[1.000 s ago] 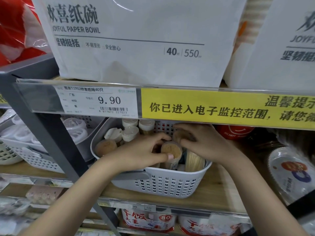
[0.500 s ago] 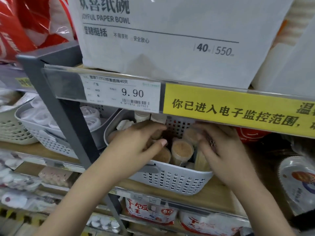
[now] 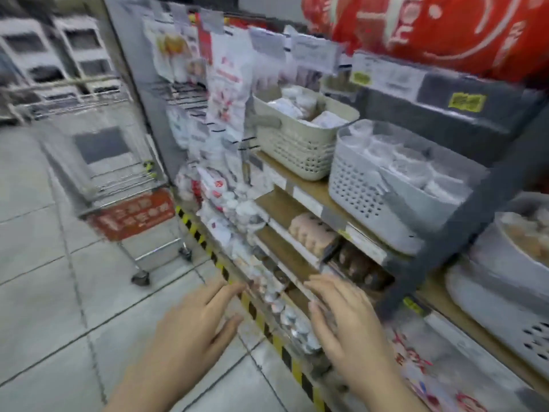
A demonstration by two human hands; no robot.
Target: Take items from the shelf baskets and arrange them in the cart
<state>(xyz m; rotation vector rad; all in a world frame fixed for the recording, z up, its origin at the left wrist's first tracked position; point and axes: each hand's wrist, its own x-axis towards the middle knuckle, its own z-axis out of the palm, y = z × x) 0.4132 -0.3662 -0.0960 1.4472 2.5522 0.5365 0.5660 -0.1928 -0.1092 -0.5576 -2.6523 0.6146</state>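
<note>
Blurred shop aisle, cart (image 3: 118, 185) left, both hands (image 3: 193, 325) empty

Grey tiled floor (image 3: 44, 278) occupies 7 to 9 o'clock. Yellow-black hazard tape (image 3: 258, 318) runs along the shelving base toward 6 o'clock. Large red printed package (image 3: 430, 28) sits at 1 o'clock. Hanging white packets (image 3: 227, 84) at 12 o'clock, blurred.

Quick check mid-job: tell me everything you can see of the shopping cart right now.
The metal wire shopping cart stands upright on the grey tiled floor, left of the grey shelf unit and apart from both hands. It has a thin silvery wire frame, a red panel with pale writing across its near end, and small dark caster wheels. Motion blur hides its contents. Nothing visibly touches it except the floor.
</note>
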